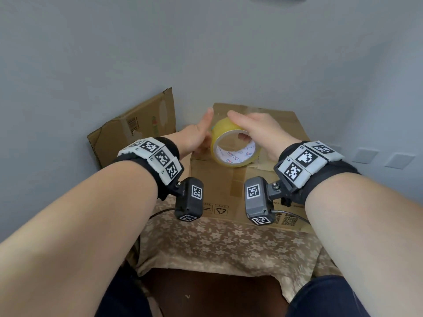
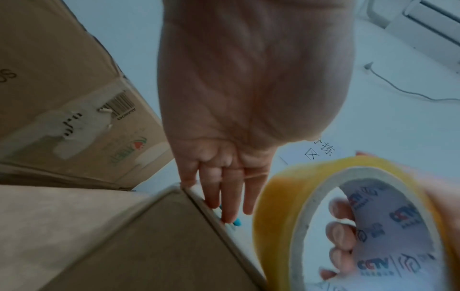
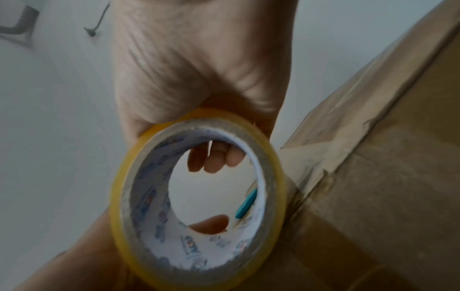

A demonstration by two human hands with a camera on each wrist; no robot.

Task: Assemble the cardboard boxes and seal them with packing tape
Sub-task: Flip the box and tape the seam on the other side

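Note:
A closed cardboard box (image 1: 281,126) stands on the cloth-covered table, with old tape along its seams. My right hand (image 1: 258,126) grips a yellow packing tape roll (image 1: 223,126) just above the box's near top edge. In the right wrist view the right hand (image 3: 199,69) wraps over the roll (image 3: 117,196), its fingers showing through the core. My left hand (image 1: 196,133) lies to the left of the roll with straight fingers. In the left wrist view its fingertips (image 2: 224,212) touch the box's top edge (image 2: 199,202), next to a small teal piece (image 2: 237,222).
Another worn cardboard box (image 1: 137,124) leans against the wall at the back left. The floral tablecloth (image 1: 217,243) hangs over the table's near edge. Walls close in behind and to the right, where socket plates (image 1: 364,155) sit.

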